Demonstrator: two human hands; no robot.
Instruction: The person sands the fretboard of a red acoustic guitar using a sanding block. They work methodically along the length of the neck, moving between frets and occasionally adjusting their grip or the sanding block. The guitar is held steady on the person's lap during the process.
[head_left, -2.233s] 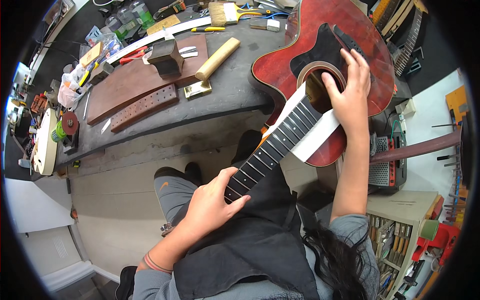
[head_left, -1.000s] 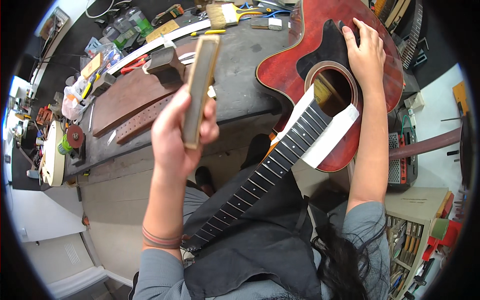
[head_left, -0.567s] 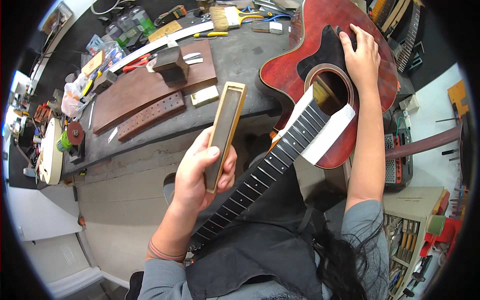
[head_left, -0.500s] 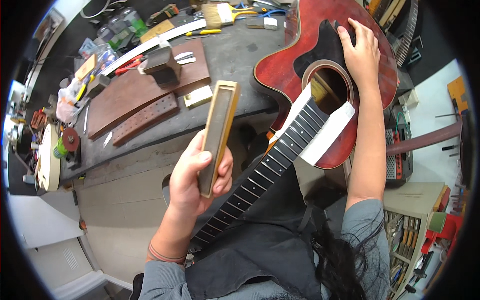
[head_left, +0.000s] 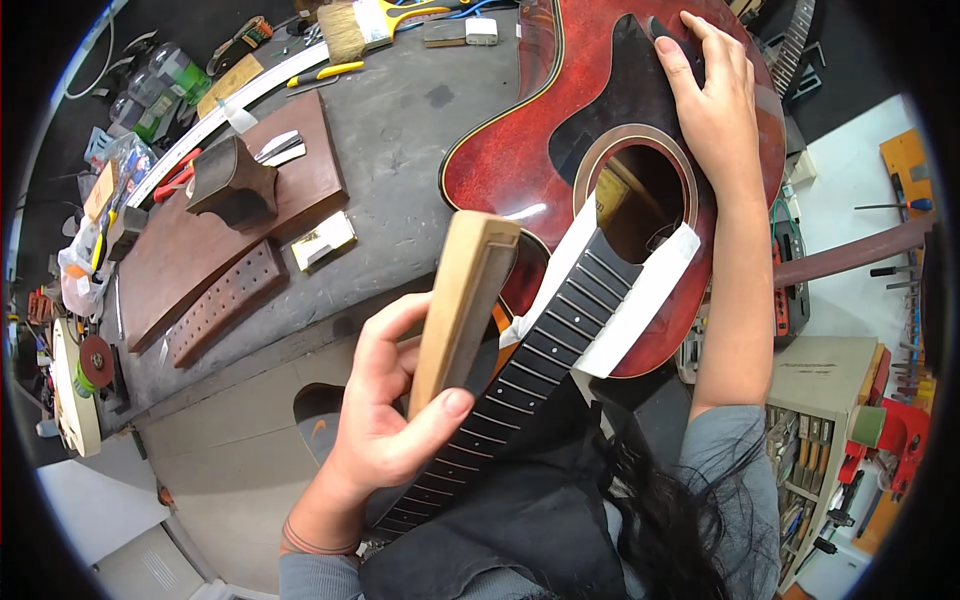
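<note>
On gtr: R hand spread | L hand gripping wd block | cab. (tools in slots)

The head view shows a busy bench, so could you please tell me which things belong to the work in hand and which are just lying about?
Apparently in use:
wooden block, gripped by the left hand
red guitar, under the right hand
white strips beside the fretboard

Apparently just lying about:
paintbrush
holed brown block
yellow-handled tool
red-handled tool
</note>
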